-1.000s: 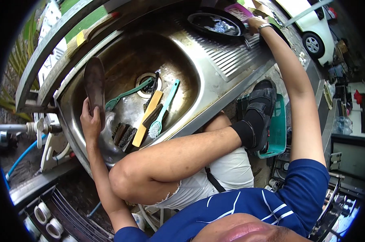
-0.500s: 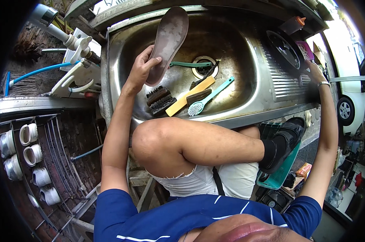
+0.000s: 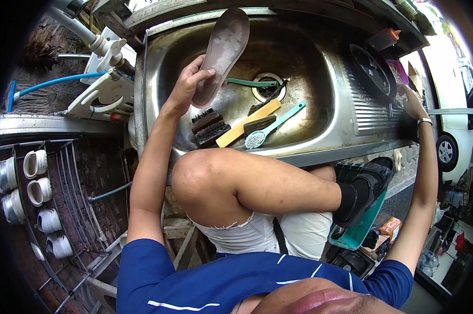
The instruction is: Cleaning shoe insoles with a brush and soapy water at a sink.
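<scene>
My left hand (image 3: 187,86) pinches the heel end of a brown shoe insole (image 3: 225,49), thumb on its face, holding it up over the steel sink (image 3: 312,63). The insole's surface has pale, wet-looking patches. At the right end of the drainboard, my right hand (image 3: 415,106) is beside a pink tub (image 3: 397,72), its fingers curled. What they hold, if anything, I cannot make out. Below the insole lie dark-bristled brushes (image 3: 210,127), a yellow-handled brush (image 3: 248,123) and a turquoise brush (image 3: 276,125). A green-handled brush (image 3: 252,82) lies by the drain.
On the ribbed drainboard (image 3: 370,115) sit a round black tray (image 3: 371,68) and an orange-capped bottle (image 3: 384,38). My raised leg (image 3: 257,180) crosses before the sink's front edge. A tap (image 3: 111,52) stands left; white shoes (image 3: 39,192) hang on a rack. A green crate (image 3: 359,233) is below.
My right hand has drawn back slightly from the pink tub, toward the right and down. The left hand keeps the insole in nearly the same place. The whole view has shifted a little.
</scene>
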Motion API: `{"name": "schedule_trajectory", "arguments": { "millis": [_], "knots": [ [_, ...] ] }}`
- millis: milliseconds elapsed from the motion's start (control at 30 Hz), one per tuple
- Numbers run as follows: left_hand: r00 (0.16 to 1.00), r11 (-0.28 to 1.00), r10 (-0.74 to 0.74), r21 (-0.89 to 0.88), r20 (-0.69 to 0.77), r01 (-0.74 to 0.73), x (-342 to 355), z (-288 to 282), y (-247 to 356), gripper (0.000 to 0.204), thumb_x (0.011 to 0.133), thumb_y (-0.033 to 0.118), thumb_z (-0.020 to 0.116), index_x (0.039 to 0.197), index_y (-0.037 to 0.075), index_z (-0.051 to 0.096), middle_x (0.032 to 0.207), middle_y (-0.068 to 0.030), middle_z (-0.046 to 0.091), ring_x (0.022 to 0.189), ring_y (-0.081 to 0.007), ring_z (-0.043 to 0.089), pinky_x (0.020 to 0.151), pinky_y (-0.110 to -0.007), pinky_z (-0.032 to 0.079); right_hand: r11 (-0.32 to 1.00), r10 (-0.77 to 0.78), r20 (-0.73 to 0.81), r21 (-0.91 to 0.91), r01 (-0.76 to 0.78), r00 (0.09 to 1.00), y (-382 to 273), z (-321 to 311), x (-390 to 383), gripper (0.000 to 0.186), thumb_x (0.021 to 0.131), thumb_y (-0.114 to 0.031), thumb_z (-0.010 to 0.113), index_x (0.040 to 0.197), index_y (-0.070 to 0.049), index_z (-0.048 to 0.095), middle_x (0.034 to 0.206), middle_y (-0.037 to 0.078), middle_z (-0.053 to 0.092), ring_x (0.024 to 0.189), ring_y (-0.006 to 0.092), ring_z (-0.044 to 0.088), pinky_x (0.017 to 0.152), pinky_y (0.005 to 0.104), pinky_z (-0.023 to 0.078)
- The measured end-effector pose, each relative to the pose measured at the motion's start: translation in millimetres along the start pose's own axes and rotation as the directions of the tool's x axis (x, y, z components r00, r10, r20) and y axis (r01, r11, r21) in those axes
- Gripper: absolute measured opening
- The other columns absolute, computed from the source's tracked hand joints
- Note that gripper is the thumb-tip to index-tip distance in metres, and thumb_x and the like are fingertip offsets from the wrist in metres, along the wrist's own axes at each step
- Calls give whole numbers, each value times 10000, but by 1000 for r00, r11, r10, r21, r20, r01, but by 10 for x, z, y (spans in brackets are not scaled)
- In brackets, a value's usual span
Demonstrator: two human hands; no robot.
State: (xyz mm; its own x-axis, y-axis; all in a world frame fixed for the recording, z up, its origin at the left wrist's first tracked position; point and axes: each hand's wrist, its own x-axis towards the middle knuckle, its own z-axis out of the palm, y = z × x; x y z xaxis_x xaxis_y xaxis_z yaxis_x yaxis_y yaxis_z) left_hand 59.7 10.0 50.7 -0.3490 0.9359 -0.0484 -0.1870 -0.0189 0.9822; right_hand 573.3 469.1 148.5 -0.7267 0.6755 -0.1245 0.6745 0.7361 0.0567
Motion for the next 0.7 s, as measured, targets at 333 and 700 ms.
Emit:
{"name": "schedule_trajectory", "arguments": {
  "millis": [333, 700],
  "knots": [
    [596, 205, 802, 924, 31, -324, -232, -88, 318, 240, 953, 150, 644, 1153, 65, 543, 1200, -156, 685, 1172, -375, 620, 967, -454, 489, 986, 105, 62, -134, -96, 993, -29, 175, -193, 471, 826, -237, 774, 1234, -86, 596, 1154, 117, 675, 1181, 304, 596, 1124, 532, 294],
    [622, 360, 675, 913, -397, 193, -576, -280, 381, 259, 1014, 147, 501, 1235, 21, 451, 1445, -337, 420, 1125, -524, 574, 908, -534, 521, 977, -20, -307, 198, 84, 951, 168, -194, -406, 450, 922, -141, 652, 1323, 1, 505, 1201, 224, 625, 1136, 393, 579, 974, 463, 446]
  ]
}}
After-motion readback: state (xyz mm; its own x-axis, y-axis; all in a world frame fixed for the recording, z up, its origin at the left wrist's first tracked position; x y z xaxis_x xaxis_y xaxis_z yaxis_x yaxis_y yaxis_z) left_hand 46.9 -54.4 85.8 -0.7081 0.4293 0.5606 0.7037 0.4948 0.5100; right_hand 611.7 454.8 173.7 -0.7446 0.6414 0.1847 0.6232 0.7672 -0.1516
